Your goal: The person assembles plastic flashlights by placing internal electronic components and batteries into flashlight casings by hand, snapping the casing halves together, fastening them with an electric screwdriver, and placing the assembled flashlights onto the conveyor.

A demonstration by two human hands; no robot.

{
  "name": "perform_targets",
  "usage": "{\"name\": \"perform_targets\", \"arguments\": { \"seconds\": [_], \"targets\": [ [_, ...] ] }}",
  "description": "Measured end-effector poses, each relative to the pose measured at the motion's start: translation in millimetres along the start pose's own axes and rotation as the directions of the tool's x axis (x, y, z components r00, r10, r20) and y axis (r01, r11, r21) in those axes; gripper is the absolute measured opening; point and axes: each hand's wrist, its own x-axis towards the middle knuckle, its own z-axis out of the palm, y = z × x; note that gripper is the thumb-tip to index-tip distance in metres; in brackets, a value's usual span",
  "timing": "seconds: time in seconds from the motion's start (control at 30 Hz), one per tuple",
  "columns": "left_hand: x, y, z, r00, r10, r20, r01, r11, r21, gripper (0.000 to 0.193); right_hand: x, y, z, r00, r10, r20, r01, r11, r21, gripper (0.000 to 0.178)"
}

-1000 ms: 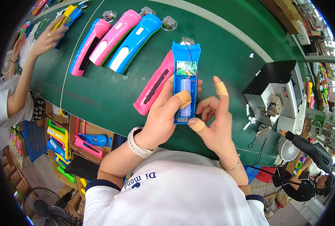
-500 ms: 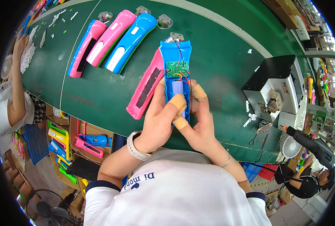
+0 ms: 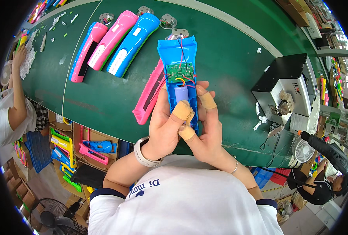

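Observation:
A blue flashlight half-shell [image 3: 178,50], its hollow side up, is held between both my hands with the wide end pointing away. Inside it sit a green circuit board [image 3: 174,71] with red, black and yellow wires and a purple cylindrical battery [image 3: 181,94]. My left hand [image 3: 164,129] grips the shell's near left side, its taped thumb over the near end of the battery. My right hand [image 3: 207,131] holds the right side, taped thumb tip beside the left thumb. A pink half-shell [image 3: 147,98] lies left of the blue one, partly hidden by it and my left hand.
Three closed flashlights [image 3: 115,43] lie at the far left, near several round metal-bracketed parts [image 3: 168,21]. A black and white machine [image 3: 283,92] stands right, by a small fan [image 3: 302,152] and a black power tool [image 3: 324,149]. Boxes of shells [image 3: 99,147] sit below left. A co-worker's arm [image 3: 19,78] reaches in.
The blue shell's wide end has swung slightly left and away, and now covers more of the pink half-shell. Both hands keep their hold, with the right fingers shifted a little.

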Motion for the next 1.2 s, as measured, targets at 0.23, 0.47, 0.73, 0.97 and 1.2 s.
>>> {"name": "perform_targets", "arguments": {
  "seconds": [0.23,0.47,0.73,0.97,1.2],
  "targets": [
    [1.9,1.3,-16.2,0.971,-0.231,-0.068,0.225,0.971,-0.088,0.046,3.9,-2.2,-6.1,0.974,0.203,0.097,-0.209,0.977,0.048,0.076],
    [7.8,13.5,-16.1,0.947,-0.234,-0.219,0.174,0.95,-0.261,0.043,-2.1,6.3,-35.5,0.982,0.188,-0.036,-0.191,0.975,-0.111,0.039],
    [1.7,20.5,-30.4,0.96,-0.231,-0.16,0.193,0.956,-0.222,0.053,10.4,19.1,-38.9,1.0,-0.01,0.028,0.026,0.735,-0.677,0.02],
    [1.6,25.3,-32.1,0.962,-0.233,-0.142,0.185,0.941,-0.284,0.05,27.0,29.9,-22.3,0.986,-0.139,0.095,0.165,0.682,-0.712,0.019],
    [3.9,32.2,-18.8,0.93,-0.292,-0.224,0.22,0.93,-0.295,0.044,36.8,30.3,-26.6,0.964,-0.12,0.236,0.256,0.652,-0.714,0.018]
  ]
}}
